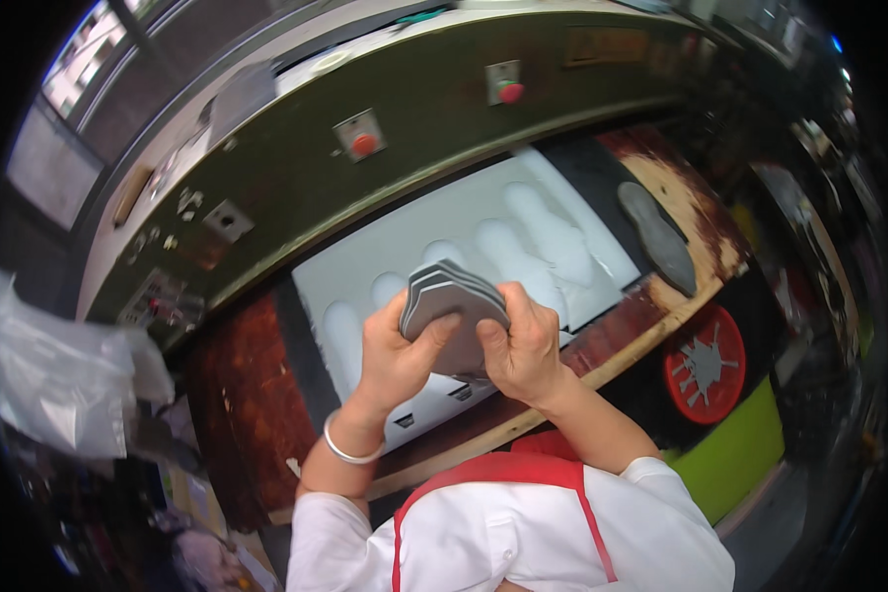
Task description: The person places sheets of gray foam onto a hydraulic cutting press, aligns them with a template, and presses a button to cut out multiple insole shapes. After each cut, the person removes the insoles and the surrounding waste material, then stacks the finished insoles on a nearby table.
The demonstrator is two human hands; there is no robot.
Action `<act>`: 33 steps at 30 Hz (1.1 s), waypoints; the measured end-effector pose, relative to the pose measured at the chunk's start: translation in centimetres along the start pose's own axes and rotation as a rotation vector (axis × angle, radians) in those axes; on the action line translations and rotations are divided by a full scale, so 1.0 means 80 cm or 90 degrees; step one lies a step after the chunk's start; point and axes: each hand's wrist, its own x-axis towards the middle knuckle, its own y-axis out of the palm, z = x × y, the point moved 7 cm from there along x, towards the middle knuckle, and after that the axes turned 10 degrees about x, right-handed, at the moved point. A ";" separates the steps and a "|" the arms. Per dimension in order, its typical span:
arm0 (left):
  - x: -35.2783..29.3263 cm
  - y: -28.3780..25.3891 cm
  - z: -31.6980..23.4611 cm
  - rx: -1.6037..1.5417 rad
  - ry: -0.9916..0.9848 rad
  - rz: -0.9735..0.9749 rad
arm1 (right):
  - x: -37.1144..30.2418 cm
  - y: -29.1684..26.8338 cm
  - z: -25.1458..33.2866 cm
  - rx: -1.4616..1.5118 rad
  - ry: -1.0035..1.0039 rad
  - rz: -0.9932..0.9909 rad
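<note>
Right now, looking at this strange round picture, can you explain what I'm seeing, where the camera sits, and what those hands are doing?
The camera sits on a person's head and looks down, so its wide lens bends the edges. The left hand and right hand together hold a stack of grey sole-shaped pieces. Below them lies a white sheet with sole-shaped holes cut out, resting on a worn wooden board. A dark sole-shaped piece lies to the right. Behind stands a green machine with red buttons.
</note>
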 end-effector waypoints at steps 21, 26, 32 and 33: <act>0.011 0.203 -0.027 -0.396 -0.105 0.158 | -0.111 -0.180 -0.022 -0.044 0.100 -0.139; 0.045 0.190 -0.035 -0.600 -0.117 0.080 | -0.194 -0.265 -0.081 0.357 0.224 -0.521; 0.071 0.176 -0.072 -0.606 0.006 0.101 | -0.308 -0.349 -0.149 0.593 0.368 -0.974; 0.070 0.180 -0.078 -0.556 0.024 0.122 | -0.319 -0.362 -0.151 0.575 0.356 -0.949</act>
